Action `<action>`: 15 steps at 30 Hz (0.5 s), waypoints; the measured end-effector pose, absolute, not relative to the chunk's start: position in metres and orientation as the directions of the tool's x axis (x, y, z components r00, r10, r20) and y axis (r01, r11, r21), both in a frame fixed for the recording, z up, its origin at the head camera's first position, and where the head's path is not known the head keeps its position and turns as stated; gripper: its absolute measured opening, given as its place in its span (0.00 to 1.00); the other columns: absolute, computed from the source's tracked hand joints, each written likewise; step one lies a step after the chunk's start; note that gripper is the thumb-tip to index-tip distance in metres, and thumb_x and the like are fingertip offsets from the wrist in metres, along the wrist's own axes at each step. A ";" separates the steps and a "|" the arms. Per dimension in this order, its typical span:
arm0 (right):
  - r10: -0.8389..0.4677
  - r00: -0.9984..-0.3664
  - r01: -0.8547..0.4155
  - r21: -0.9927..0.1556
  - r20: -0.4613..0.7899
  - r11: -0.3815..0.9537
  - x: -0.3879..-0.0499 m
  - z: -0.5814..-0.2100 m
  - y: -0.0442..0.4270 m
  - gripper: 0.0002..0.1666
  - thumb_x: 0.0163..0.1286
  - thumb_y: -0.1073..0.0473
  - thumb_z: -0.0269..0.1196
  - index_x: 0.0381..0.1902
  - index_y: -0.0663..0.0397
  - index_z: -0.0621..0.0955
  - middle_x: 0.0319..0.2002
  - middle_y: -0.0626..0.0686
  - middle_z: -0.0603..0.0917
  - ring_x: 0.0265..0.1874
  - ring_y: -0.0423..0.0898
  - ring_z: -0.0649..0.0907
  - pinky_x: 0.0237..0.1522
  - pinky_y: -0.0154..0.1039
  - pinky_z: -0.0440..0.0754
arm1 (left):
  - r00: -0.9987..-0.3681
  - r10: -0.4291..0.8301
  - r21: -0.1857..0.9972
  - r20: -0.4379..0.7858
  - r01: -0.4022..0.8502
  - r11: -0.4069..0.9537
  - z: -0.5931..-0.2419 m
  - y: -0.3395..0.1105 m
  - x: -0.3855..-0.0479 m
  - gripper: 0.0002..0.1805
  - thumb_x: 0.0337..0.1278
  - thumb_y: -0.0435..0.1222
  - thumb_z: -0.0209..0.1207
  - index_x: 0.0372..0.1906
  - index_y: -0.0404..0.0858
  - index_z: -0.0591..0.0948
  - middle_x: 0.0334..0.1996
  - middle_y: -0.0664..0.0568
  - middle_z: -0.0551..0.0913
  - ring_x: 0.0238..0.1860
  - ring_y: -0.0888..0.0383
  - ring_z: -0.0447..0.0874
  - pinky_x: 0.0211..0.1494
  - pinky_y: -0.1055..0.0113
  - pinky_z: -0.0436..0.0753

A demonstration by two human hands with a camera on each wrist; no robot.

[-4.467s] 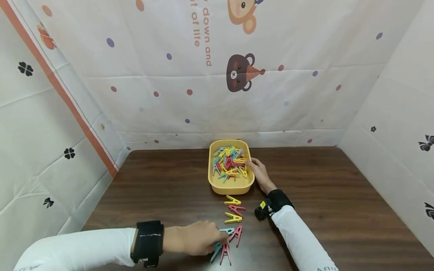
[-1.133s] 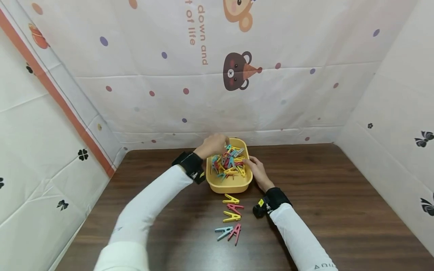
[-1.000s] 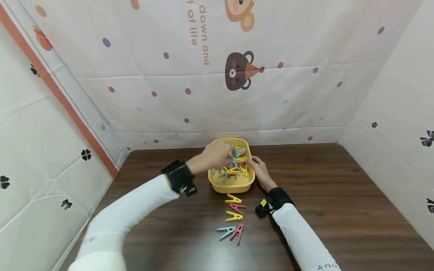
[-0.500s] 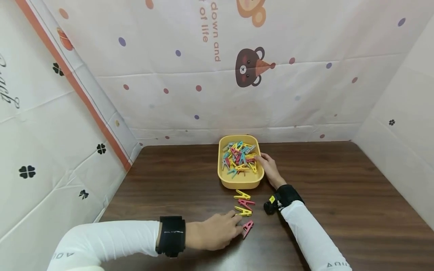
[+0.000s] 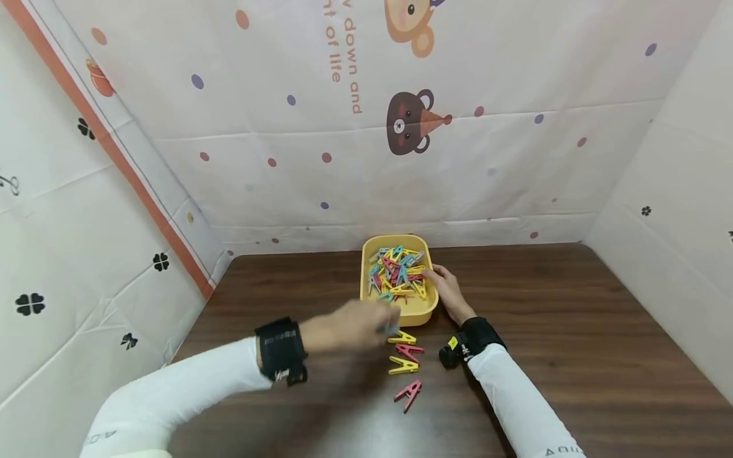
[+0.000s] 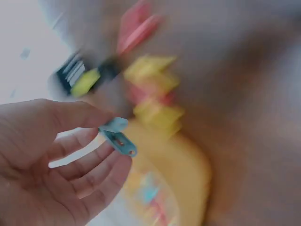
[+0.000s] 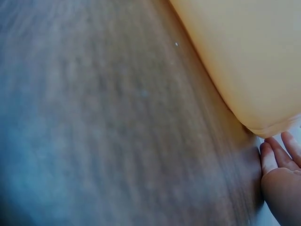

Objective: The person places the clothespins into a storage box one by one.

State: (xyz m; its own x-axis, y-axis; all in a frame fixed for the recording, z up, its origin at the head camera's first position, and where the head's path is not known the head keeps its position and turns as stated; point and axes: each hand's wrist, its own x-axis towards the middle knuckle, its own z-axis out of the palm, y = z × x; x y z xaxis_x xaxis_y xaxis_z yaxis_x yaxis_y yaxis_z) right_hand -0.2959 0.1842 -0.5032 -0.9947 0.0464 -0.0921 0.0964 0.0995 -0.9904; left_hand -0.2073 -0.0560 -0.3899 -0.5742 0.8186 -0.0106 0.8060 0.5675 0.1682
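Observation:
My left hand [image 5: 355, 326], blurred in the head view, pinches a light blue clothespin [image 6: 121, 141] between thumb and fingers, just in front of a yellow basket [image 5: 422, 315]. Inside the basket lies a pile of yellow, pink, blue and grey clothespins [image 5: 399, 270]. My right hand [image 5: 450, 296] grips the basket's right side, its thumb at the rim. Below the basket a loose column runs down the table: a yellow clothespin [image 5: 404, 338], a pink clothespin [image 5: 410, 351], another yellow clothespin [image 5: 408, 367] and, lowest, another pink clothespin [image 5: 413, 388].
The dark wooden table [image 5: 544, 356] carries everything. A printed white cloth [image 5: 275, 191] rises behind it, with further cloth at both sides. Black bands with small cameras sit on both wrists.
The left hand has gone from basket to table, picked up the light blue clothespin beside the lowest pink one, and moved back up toward the basket. The right hand has stayed on the basket.

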 end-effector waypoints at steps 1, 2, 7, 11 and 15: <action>0.049 -0.994 0.097 -0.990 -0.093 0.099 -0.296 -0.503 0.184 0.36 0.81 0.45 0.52 0.77 0.59 0.64 0.69 0.65 0.73 0.66 0.56 0.76 0.65 0.44 0.77 | -0.596 0.801 0.215 0.052 0.790 0.574 -0.376 -0.052 -0.221 0.08 0.60 0.32 0.68 0.42 0.42 0.81 0.34 0.55 0.84 0.32 0.63 0.81 0.33 0.75 0.79; 0.048 -0.995 0.096 -0.991 -0.092 0.096 -0.296 -0.502 0.183 0.36 0.80 0.45 0.53 0.77 0.59 0.63 0.70 0.65 0.72 0.67 0.56 0.75 0.67 0.46 0.77 | -0.619 0.777 0.271 0.115 0.772 0.575 -0.363 -0.047 -0.236 0.07 0.63 0.32 0.67 0.42 0.40 0.80 0.34 0.53 0.85 0.32 0.62 0.81 0.33 0.74 0.79; 0.052 -0.994 0.099 -0.992 -0.095 0.083 -0.296 -0.502 0.182 0.37 0.80 0.45 0.54 0.77 0.60 0.63 0.71 0.66 0.71 0.69 0.59 0.74 0.70 0.52 0.73 | -0.790 0.563 0.479 0.245 0.603 0.637 -0.322 -0.027 -0.308 0.08 0.68 0.32 0.62 0.46 0.32 0.78 0.36 0.41 0.86 0.34 0.52 0.85 0.34 0.71 0.79; 0.060 -0.993 0.111 -0.990 -0.106 0.091 -0.296 -0.502 0.184 0.37 0.80 0.45 0.53 0.77 0.59 0.63 0.70 0.65 0.72 0.68 0.58 0.75 0.70 0.52 0.74 | -0.899 0.398 0.484 0.185 0.436 0.759 -0.336 -0.014 -0.349 0.07 0.69 0.34 0.61 0.43 0.33 0.78 0.34 0.44 0.83 0.34 0.52 0.81 0.35 0.68 0.74; 0.062 -0.992 0.112 -0.990 -0.107 0.086 -0.295 -0.502 0.185 0.37 0.80 0.45 0.53 0.77 0.60 0.63 0.70 0.66 0.72 0.68 0.59 0.75 0.71 0.53 0.73 | -0.947 0.320 0.413 0.022 0.300 0.860 -0.371 -0.003 -0.371 0.09 0.69 0.33 0.59 0.30 0.37 0.75 0.27 0.49 0.74 0.27 0.55 0.72 0.32 0.66 0.69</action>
